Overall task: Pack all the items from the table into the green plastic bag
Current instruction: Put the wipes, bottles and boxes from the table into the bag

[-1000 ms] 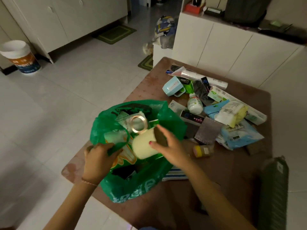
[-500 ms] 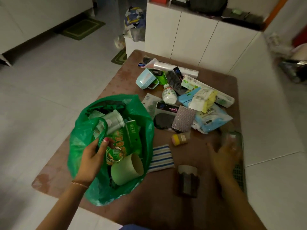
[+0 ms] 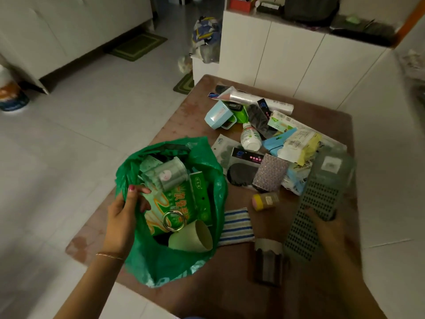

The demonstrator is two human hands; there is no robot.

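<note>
**Perforated mat in the right hand, bag held open by the left**

The right hand [image 3: 322, 223] grips a long grey-green perforated mat [image 3: 318, 203] near its middle, its fingers curled round the near edge; motion blur hides exactly how they lie. The mat's long axis runs from the near side of the surface [image 3: 190, 97] up and away toward the far right, its far end hanging over the pile of packets [image 3: 296, 148]. The green plastic bag [image 3: 170, 256] lies well to the left of the mat, with the striped cloth [image 3: 236, 223] and a dark cup [image 3: 268, 261] between them. The left hand [image 3: 125, 212] pinches the bag's left rim, thumb and fingers closed on the plastic, keeping the mouth open toward the mat. Inside the bag show a pale cup [image 3: 190, 238], a metal ring [image 3: 173, 221], a green packet [image 3: 170, 203] and a clear container [image 3: 164, 172].

The coming move likely turns on this: the mat is longer than the bag's mouth looks wide, so it would need turning end-first, or bending, to go in.

Half a second ago the right hand was only a blur reaching toward the mat at the surface's right edge; now it has the mat lifted clear and swung inward. The left hand keeps its hold on the rim, and the bag's contents lie as they did.
</note>
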